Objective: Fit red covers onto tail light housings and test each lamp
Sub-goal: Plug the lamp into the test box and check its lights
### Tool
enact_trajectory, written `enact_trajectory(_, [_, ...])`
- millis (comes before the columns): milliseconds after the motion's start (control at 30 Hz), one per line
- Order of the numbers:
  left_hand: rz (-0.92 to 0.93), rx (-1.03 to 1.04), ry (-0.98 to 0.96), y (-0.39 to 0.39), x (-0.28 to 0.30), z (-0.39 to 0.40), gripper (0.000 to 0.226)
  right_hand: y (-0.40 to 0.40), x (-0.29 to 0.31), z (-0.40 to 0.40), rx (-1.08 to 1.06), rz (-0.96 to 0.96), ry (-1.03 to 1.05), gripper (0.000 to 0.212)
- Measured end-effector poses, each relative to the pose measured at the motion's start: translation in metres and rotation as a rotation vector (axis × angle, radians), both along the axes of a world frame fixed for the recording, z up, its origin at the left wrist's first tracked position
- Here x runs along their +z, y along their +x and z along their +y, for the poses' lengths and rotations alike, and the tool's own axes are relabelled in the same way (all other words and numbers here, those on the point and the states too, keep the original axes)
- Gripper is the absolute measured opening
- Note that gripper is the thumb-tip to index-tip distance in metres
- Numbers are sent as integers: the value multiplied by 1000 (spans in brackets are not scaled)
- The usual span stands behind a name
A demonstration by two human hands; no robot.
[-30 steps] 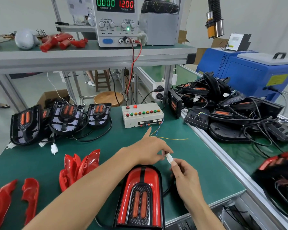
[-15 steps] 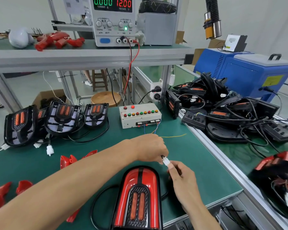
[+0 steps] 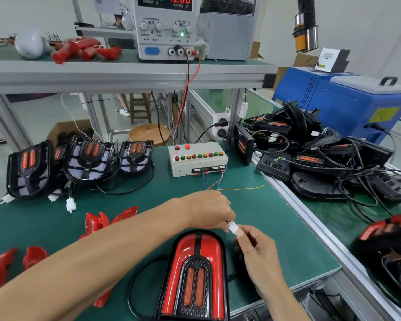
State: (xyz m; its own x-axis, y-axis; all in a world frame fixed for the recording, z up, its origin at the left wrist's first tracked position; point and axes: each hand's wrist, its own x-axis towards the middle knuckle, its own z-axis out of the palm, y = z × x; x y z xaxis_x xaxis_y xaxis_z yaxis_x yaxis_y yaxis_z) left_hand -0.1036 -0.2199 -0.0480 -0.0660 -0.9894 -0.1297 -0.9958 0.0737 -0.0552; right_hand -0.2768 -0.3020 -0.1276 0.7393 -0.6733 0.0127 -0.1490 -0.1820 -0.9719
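A white connector (image 3: 233,227) is pinched between the right hand (image 3: 257,252) and the left hand (image 3: 212,210), just above the red-covered tail light (image 3: 196,276) lying on the green mat (image 3: 276,228). Three uncovered housings (image 3: 88,158) are leaned behind; ten buttons are counted on the test box (image 3: 198,161).

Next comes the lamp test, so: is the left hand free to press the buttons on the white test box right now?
Probably not yet. The left hand pinches the white connector together with the right hand. The test box lies unobstructed beyond it.
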Motion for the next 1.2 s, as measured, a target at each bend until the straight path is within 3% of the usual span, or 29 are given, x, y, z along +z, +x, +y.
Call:
enact_trajectory(167, [-28,51,24,2,-10,-5,26,7,4,0,-31,114,-38,21])
enact_trajectory(233, [-50,79,3,4,-18,-2,43,7,4,2,-83,156,-81,15])
enact_trajectory(333, [107,123,-173,9,-18,14,56,-6,2,9,-220,105,-226,27])
enact_trajectory(400, [245,217,-293,14,-19,28,47,-17,4,18,-283,51,-260,15])
enact_trajectory(467, [311,357,-383,19,-21,40,39,-26,5,27,-188,105,-236,10])
enact_trajectory(567, [326,540,-489,27,-24,52,31,-31,8,32,52,244,-200,28])
enact_trajectory(667, [321,732,-578,43,-24,58,25,-31,22,28,254,302,54,30])
enact_trajectory(833, [299,911,-486,76,-31,57,33,-29,29,15,415,335,238,31])
enact_trajectory(933, [270,955,-392,88,-36,49,44,-25,28,13,369,251,357,25])
enact_trajectory(1200, [218,912,-273,105,-34,30,64,-20,15,28,193,19,417,17])
